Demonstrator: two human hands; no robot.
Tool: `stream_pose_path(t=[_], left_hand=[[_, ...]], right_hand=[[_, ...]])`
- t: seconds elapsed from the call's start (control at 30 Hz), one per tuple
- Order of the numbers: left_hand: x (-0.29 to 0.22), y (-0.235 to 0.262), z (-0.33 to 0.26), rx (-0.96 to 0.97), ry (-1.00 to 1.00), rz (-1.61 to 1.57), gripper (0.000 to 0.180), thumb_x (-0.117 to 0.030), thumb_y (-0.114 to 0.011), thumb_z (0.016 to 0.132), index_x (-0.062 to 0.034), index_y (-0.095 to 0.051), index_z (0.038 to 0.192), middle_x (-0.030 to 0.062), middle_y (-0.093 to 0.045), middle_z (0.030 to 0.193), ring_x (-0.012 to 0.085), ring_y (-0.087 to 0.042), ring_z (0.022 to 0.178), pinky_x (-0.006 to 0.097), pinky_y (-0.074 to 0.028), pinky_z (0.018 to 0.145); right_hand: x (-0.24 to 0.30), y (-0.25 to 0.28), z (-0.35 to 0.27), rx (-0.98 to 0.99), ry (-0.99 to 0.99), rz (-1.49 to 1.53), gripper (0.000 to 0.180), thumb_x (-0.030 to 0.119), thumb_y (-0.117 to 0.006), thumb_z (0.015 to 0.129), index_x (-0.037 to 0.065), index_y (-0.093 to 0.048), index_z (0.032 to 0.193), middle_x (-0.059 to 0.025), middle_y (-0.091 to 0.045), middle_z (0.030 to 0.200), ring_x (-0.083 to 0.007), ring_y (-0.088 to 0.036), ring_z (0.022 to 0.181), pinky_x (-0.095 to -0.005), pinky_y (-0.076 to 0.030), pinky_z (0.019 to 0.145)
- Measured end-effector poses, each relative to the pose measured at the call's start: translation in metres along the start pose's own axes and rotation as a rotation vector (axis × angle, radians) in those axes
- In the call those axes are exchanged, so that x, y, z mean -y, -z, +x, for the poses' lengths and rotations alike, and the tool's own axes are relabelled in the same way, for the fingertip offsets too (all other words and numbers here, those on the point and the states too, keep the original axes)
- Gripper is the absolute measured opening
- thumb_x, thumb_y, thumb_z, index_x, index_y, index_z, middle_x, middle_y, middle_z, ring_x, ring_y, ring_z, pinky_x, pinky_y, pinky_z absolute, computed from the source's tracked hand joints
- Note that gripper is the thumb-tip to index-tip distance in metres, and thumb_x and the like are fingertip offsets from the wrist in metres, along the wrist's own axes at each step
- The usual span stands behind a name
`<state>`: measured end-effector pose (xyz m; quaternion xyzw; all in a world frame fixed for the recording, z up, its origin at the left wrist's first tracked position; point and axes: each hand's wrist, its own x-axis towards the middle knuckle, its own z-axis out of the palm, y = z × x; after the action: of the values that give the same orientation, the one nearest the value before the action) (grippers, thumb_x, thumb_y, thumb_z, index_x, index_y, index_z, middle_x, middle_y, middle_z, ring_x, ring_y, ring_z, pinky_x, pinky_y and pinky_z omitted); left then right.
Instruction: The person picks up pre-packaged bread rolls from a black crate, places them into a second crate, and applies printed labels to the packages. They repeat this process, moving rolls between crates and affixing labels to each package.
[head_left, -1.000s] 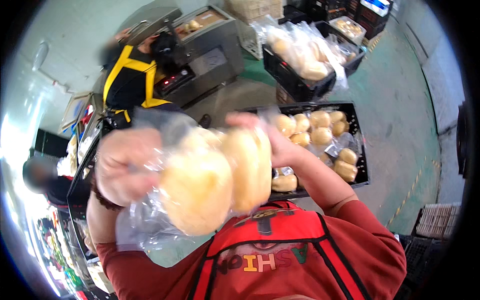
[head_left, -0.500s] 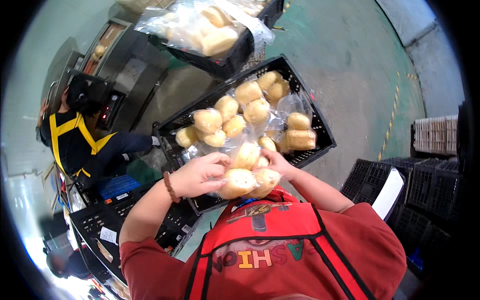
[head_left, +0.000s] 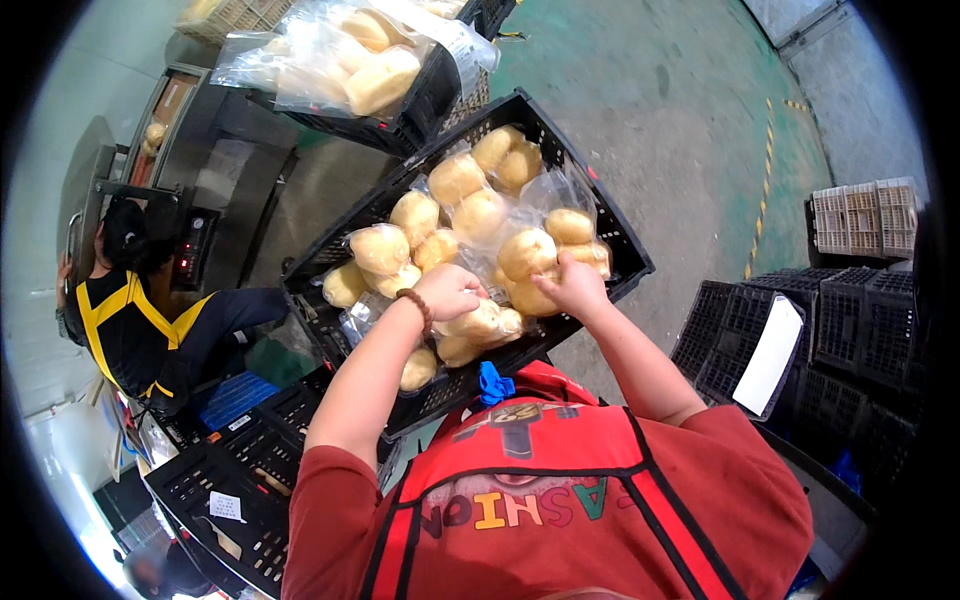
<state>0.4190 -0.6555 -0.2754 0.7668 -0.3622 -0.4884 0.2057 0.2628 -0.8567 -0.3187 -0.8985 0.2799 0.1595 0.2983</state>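
Observation:
A black plastic crate [head_left: 612,225] in front of me holds several clear bags of smooth, pale yellow pieces that look like peeled potatoes. My left hand [head_left: 450,293] is over its near side, fingers closed on the clear film of a potato bag [head_left: 475,322] lying by the near wall. To the right, my right hand [head_left: 577,286] grips another potato bag [head_left: 527,255], the thumb pressed against it and the other fingers partly hidden. Bags with more potatoes [head_left: 380,248] fill the crate's left and far parts.
Beyond stands another crate [head_left: 420,118] heaped with bagged pale pieces [head_left: 385,80]. At left, a person in yellow straps [head_left: 130,320] works at a metal machine [head_left: 235,190]. Black crates [head_left: 235,470] stand near left; stacked crates [head_left: 870,320] stand right.
The bag held between both hands has come down into the crate's near side. My right hand has moved onto another bag, while the left stays at the first. The view has shifted slightly.

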Motion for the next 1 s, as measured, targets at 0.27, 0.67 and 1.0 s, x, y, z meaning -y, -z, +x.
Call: stream_pose_path(t=[0.27, 0.67, 1.0], left_hand=[[0.016, -0.015, 0.032, -0.279, 0.038, 0.56, 0.031, -0.028, -0.069, 0.073, -0.0083, -0.067, 0.096, 0.0121, -0.064, 0.105, 0.028, -0.058, 0.103, 0.037, -0.044, 0.09], [0.062, -0.137, -0.04, -1.013, 0.153, 0.004, 0.087, -0.025, -0.081, 0.063, -0.0057, -0.036, 0.135, 0.0165, -0.038, 0.135, 0.035, -0.036, 0.124, 0.045, -0.028, 0.106], [0.102, -0.181, 0.009, -0.594, 0.538, -0.685, 0.1, -0.055, -0.064, 0.079, 0.0053, -0.015, 0.141, 0.0288, -0.049, 0.128, 0.0363, -0.05, 0.12, 0.038, -0.039, 0.1]], right_hand=[[0.009, 0.004, 0.003, 0.088, 0.048, -0.178, 0.062, 0.058, -0.06, 0.076, -0.002, -0.06, 0.094, -0.0204, -0.067, 0.083, -0.0349, -0.066, 0.079, -0.0438, -0.052, 0.072], [-0.026, 0.051, 0.011, -0.406, -0.03, -0.077, 0.053, 0.039, -0.07, 0.075, 0.0, -0.057, 0.11, -0.0181, -0.064, 0.097, -0.0336, -0.063, 0.089, -0.0424, -0.05, 0.077], [-0.034, 0.018, 0.054, -0.167, -0.103, -0.061, 0.083, 0.035, -0.074, 0.071, 0.009, -0.031, 0.138, -0.0228, -0.065, 0.095, -0.0358, -0.063, 0.089, -0.0429, -0.05, 0.078]])
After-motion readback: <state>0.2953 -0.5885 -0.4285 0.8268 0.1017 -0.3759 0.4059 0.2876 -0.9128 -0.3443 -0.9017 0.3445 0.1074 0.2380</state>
